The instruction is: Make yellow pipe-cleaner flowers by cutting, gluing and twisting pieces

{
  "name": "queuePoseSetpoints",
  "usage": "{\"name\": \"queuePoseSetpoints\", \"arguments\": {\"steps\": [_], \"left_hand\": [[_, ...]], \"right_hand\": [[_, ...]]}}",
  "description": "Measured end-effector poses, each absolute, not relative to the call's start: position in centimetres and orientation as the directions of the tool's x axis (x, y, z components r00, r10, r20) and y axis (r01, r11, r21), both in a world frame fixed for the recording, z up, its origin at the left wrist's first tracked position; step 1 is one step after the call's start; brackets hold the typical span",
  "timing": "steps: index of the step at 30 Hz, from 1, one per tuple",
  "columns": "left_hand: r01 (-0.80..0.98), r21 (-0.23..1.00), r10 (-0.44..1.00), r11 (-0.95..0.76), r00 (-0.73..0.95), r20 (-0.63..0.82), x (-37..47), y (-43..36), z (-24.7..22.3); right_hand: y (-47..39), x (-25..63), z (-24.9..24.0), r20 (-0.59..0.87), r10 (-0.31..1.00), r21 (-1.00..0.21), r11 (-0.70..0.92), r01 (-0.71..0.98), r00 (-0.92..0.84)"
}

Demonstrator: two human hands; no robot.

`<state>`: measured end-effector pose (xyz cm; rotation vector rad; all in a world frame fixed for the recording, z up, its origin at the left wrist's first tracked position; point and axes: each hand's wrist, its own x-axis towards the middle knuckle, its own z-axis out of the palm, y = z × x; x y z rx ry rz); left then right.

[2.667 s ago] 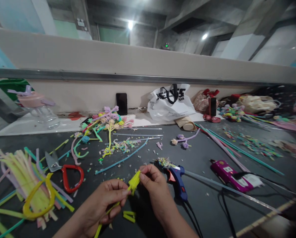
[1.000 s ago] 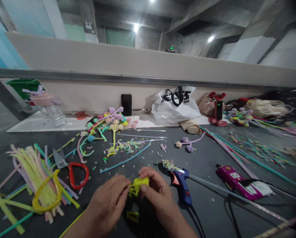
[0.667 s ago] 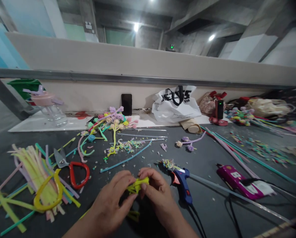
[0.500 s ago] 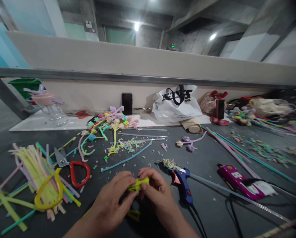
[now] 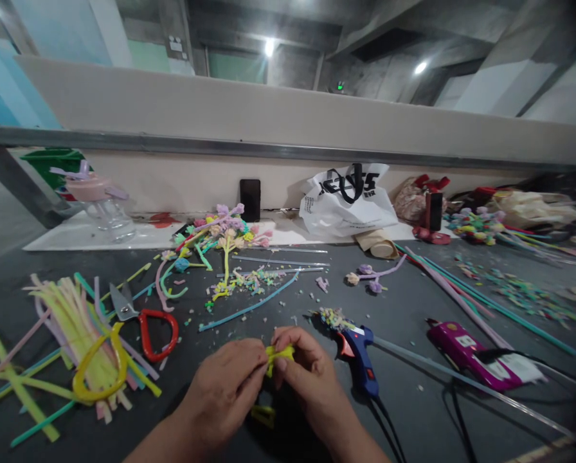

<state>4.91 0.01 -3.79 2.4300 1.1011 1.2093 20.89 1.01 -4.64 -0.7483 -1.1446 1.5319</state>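
Note:
Near the front middle of the dark table, a small yellow fuzzy piece [image 5: 279, 354] is pinched between my two hands. My left hand [image 5: 227, 382] has its fingers pressed together at the left side of the piece. On the other side my right hand [image 5: 305, 370] grips it between thumb and curled fingers. Another yellow bent piece [image 5: 263, 415] shows below and between the hands. A blue glue gun [image 5: 360, 357] lies just right of my right hand, its tip among colourful scraps.
Scissors with red and yellow handles [image 5: 159, 334] lie on a bundle of pale stems [image 5: 76, 321] at the left. A purple device [image 5: 476, 354] with a cable is at the right. A white bag [image 5: 348, 209] and a phone [image 5: 250, 200] stand behind.
The fingers of my left hand have closed up and shifted against the yellow piece, covering its left part. The whole view has moved slightly.

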Motion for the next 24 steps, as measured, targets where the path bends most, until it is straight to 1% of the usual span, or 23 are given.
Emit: {"name": "queuePoseSetpoints", "arguments": {"steps": [3, 7, 9, 12, 15, 24], "left_hand": [[0.536, 0.485, 0.712, -0.691, 0.39, 0.584, 4.88, 0.01, -3.67], [0.537, 0.486, 0.709, -0.689, 0.365, 0.603, 4.97, -0.07, -3.6], [0.539, 0.519, 0.733, -0.664, 0.332, 0.593, 5.1, -0.12, -3.54], [0.551, 0.591, 0.799, -0.589, 0.285, 0.53, 5.24, -0.12, -3.4], [0.532, 0.622, 0.815, -0.574, 0.294, 0.5, 5.3, -0.02, -3.28], [0.493, 0.605, 0.778, -0.626, 0.334, 0.533, 5.38, -0.14, -3.41]], "right_hand": [[0.97, 20.88, -4.68, 0.121, 0.958, -0.935, 0.022, -0.355, -0.259], [0.91, 20.82, -4.53, 0.12, 0.962, -0.947, 0.038, -0.318, -0.244], [0.9, 20.76, -4.39, 0.113, 0.965, -0.952, 0.037, -0.304, -0.238], [0.91, 20.68, -4.23, 0.089, 0.969, -0.949, 0.013, -0.314, -0.231], [0.96, 20.64, -4.23, 0.074, 0.972, -0.944, -0.003, -0.329, -0.222], [1.17, 20.64, -4.75, 0.026, 0.974, -0.938, -0.055, -0.342, -0.226]]}}
